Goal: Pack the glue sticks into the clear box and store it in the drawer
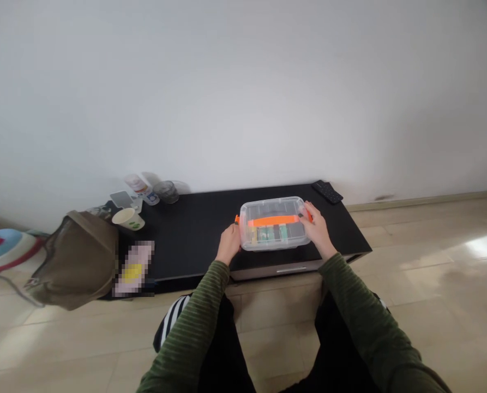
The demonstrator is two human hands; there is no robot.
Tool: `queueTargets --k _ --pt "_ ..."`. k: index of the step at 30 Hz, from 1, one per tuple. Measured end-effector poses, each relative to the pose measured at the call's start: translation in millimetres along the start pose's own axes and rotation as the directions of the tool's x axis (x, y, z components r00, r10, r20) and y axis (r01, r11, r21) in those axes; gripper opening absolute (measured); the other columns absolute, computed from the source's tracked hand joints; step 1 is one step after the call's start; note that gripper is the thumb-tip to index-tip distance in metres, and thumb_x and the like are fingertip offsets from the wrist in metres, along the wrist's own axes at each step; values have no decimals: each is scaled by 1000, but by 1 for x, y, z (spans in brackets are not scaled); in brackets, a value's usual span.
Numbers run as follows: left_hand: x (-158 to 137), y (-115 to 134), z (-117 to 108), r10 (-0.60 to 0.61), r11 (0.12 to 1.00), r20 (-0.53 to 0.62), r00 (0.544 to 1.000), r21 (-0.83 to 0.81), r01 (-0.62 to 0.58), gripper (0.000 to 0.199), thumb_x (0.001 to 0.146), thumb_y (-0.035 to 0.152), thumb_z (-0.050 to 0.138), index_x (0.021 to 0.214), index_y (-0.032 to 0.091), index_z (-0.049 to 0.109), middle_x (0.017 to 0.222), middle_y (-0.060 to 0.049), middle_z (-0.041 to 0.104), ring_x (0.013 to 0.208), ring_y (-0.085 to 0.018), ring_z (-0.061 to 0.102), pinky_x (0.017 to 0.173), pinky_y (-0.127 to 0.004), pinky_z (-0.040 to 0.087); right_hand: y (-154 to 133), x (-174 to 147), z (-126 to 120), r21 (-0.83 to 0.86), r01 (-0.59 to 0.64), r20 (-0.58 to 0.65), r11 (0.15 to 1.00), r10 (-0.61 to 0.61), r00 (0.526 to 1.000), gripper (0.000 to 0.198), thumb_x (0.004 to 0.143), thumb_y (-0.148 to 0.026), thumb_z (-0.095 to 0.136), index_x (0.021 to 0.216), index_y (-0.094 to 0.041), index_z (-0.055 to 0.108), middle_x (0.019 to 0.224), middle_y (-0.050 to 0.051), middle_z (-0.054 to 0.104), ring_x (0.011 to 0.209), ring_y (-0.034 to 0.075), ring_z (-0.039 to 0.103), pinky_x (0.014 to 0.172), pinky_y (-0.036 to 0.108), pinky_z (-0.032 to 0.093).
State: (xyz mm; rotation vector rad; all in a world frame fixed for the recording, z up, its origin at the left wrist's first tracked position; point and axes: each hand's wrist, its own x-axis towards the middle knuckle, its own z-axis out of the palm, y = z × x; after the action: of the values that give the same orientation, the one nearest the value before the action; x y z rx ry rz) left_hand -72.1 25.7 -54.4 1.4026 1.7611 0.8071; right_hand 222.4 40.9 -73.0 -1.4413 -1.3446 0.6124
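A clear plastic storage box [274, 210] with an orange carry handle [272, 221] is between my two hands, over the front part of the black cabinet top. Through its lid show small green and yellow items, too blurred to name. My left hand [229, 244] grips the box's left end by the orange latch. At the opposite end, my right hand [317, 229] is closed around the side, with its thumb on the lid and an orange latch beside the fingers. The lid appears to be on.
On the low black cabinet [194, 229], a remote control [327, 191] lies at the back right. Leftward stand a glass [167, 192], a spray can [143, 190] and a paper cup [128, 219]. A brown bag [77, 256] and a pixelated pinkish item [134, 268] are at the left end.
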Motion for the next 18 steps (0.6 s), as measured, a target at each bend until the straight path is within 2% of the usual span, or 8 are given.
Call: queueTargets --k 4,6,8,10,13,15,18 --pt "3 -5 2 40 988 -4 999 -149 -40 38 94 40 39 62 22 47 46 1 54 45 -14 52 50 -25 36 -16 -1 -1 285 65 -17 956 -62 998 57 87 -40 64 140 -21 57 143 13 59 133 27 56 113 48 44" --pt "5 -6 1 32 985 -28 999 -171 -37 39 94 40 40 61 21 48 45 1 53 44 -14 51 50 -25 37 -19 2 -10 415 137 -110 899 -100 989 60 83 -40 71 139 -23 57 139 13 61 129 27 59 111 50 46" --pt "7 -7 -2 11 985 -52 999 -170 -20 39 94 36 39 60 21 49 43 1 52 43 -13 52 50 -24 37 -17 10 -28 473 223 -266 852 -104 959 70 78 -40 77 142 -26 52 137 12 62 126 27 60 108 51 48" --pt "8 -9 -6 -12 983 -79 997 -185 -3 38 93 33 39 59 21 50 42 0 52 42 -13 52 50 -23 37 -8 20 -50 452 295 -417 842 -93 904 78 75 -41 81 144 -27 47 134 11 62 125 26 61 107 52 49" --pt "9 -14 -13 -24 973 -133 991 -231 -7 36 92 30 40 59 21 50 41 1 51 39 -13 51 46 -23 36 13 32 -79 354 316 -512 880 -100 853 72 73 -41 82 136 -25 50 126 10 64 117 25 64 106 50 50" --pt "11 -18 -18 -26 964 -165 986 -265 -19 34 92 29 40 60 21 49 41 1 51 38 -13 50 44 -22 35 26 35 -89 277 299 -503 913 -127 855 63 74 -40 82 127 -23 53 119 8 65 110 23 67 104 48 50" --pt "13 -21 -22 -77 941 -196 977 -339 7 31 92 30 42 63 20 50 44 1 51 37 -12 51 42 -22 38 38 30 -90 122 255 -387 959 -191 902 45 78 -35 75 117 -22 54 113 8 67 105 22 67 101 45 51"
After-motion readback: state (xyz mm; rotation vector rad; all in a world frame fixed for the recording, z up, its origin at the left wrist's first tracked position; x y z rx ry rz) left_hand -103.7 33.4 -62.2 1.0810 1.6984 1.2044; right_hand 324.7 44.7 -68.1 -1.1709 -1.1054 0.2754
